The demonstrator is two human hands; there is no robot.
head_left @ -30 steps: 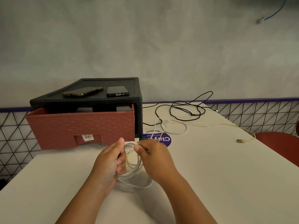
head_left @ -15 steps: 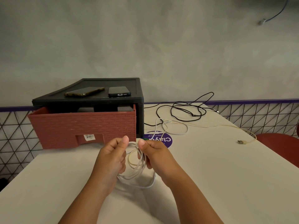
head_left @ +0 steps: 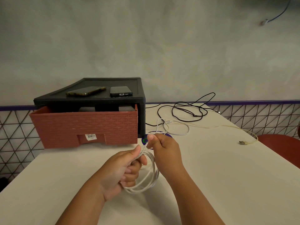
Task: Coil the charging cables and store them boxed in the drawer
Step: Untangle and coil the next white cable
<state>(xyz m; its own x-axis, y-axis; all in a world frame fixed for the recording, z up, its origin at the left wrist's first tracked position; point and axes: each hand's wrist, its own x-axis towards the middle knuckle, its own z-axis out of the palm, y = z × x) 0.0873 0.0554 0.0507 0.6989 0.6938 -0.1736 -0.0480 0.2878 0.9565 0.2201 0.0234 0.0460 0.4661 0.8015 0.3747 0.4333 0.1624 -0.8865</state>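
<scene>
White charging cable: partly coiled, held above the table in front of the drawer unit, toward its right front corner. Several loops hang from the left hand, whose fingers are curled round the bundle with the thumb laid along its top. The right hand, just ahead of the left and nearer the unit, pinches the running strand between thumb and forefinger; its other fingers are folded in. From that pinch the uncoiled length leads to a slack loop lying on the table to the right of the unit.

Drawer: red-brown, brick-textured, pulled partway out of the unit's black frame, with a barcode label in its handle recess. Dark shapes sit inside; what they are cannot be told.

A phone in a patterned case and a dark phone lie flat on top of the unit, side by side and apart.

Black cable: a loose tangle on the table right of the unit, toward the wall. Cream cable: uncoiled, farther right of the unit, its USB plug resting on the table well clear of both hands. A purple sticker lies at the unit's right front corner, partly hidden by the right hand.
</scene>
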